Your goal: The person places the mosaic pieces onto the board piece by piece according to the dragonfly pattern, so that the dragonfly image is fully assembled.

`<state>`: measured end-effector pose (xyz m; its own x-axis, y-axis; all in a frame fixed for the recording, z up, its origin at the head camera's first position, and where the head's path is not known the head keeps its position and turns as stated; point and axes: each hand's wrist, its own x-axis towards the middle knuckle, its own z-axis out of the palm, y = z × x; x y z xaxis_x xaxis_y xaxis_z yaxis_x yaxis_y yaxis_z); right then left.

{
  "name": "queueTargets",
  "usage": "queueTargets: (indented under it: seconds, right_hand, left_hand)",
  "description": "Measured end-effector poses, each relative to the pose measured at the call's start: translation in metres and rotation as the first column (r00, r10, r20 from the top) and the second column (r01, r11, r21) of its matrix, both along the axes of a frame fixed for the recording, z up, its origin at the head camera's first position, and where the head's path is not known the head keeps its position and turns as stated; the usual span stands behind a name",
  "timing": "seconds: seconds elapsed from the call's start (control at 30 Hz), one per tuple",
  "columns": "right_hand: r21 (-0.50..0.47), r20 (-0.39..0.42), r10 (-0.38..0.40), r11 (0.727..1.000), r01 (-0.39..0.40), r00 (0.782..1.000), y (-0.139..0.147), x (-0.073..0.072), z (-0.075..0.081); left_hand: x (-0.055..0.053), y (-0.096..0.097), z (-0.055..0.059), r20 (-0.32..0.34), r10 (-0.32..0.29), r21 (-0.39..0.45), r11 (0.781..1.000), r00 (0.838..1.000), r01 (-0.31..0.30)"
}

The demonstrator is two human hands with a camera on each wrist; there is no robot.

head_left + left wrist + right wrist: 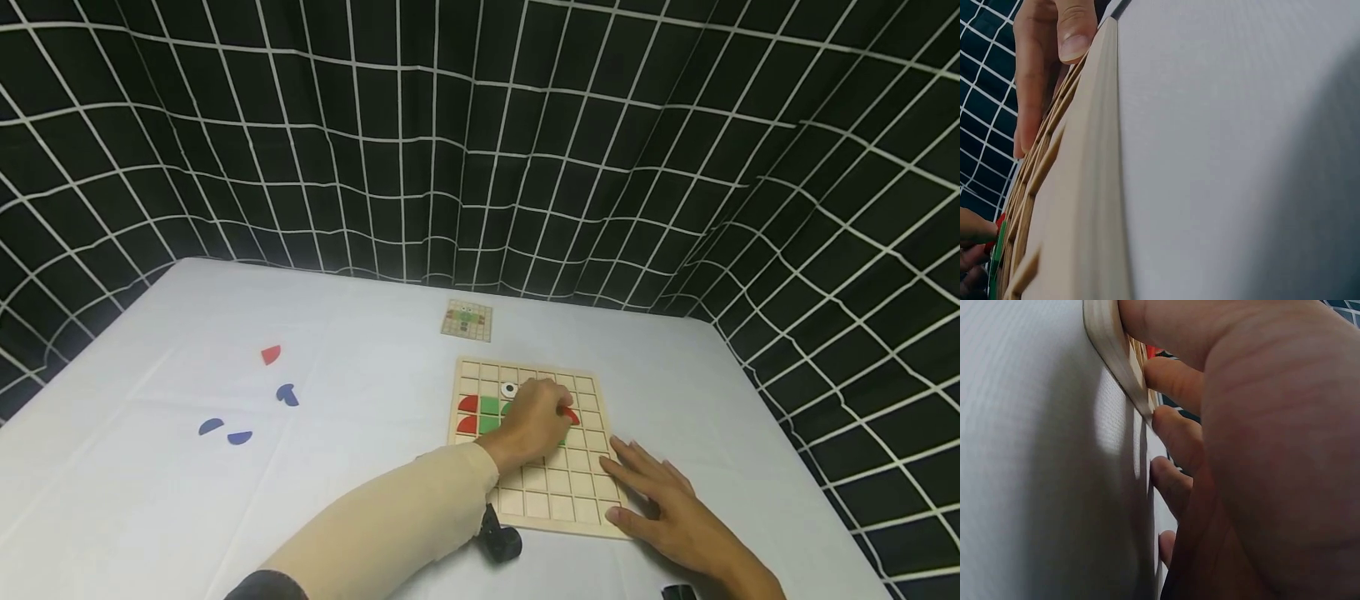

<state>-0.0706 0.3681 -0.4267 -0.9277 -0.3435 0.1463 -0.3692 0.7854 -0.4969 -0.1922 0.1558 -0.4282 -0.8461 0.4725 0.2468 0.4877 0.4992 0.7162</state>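
Observation:
A wooden grid board (551,504) lies on the white table. My left hand (534,421) reaches over its upper middle, fingers bent down, pinching a red quarter-circle piece (572,416) at the board's surface; the palm hides part of the pattern. In the left wrist view, the thumb and fingers meet that red piece (994,236) beside a green piece (997,256). Red quarter-circle pieces (467,424), green squares (489,406) and a white eye piece (509,389) sit in the cells. My right hand (667,508) rests on the board's right edge, thumb and fingers spread and nearly straight.
On the left of the table lie a red quarter-circle piece (272,355) and several blue pieces (240,437). Behind the board is a small pattern card (467,320). A black curtain with white grid lines (420,167) stands around the table's back and sides.

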Motion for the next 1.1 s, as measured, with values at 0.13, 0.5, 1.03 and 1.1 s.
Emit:
queueTargets:
  seconds: [0.13, 0.5, 1.03, 1.1]
  right_hand:
    - [-0.003, -0.001, 0.001, 1.000, -0.001, 1.000, -0.001, 0.000, -0.001]
    - [0.002, 0.022, -0.008, 1.000, 0.008, 1.000, -0.002, -0.001, 0.001]
    - [0.010, 0.044, -0.016, 1.000, 0.016, 0.999, -0.003, -0.002, 0.004]
    - [0.014, 0.042, -0.016, 1.000, 0.015, 0.999, -0.002, -0.002, 0.004]
  left_hand:
    - [0.001, 0.003, -0.001, -0.078, 0.039, -0.083, 0.995, 0.996, -0.046]
    - [0.003, 0.004, -0.001, -0.131, 0.051, -0.145, 0.987, 0.990, -0.070]
    - [0.018, -0.043, 0.050, -0.190, 0.026, 0.161, 0.987, 0.981, 0.005]
    - [0.020, -0.053, 0.054, -0.208, 0.027, 0.230, 0.973, 0.978, 0.022]
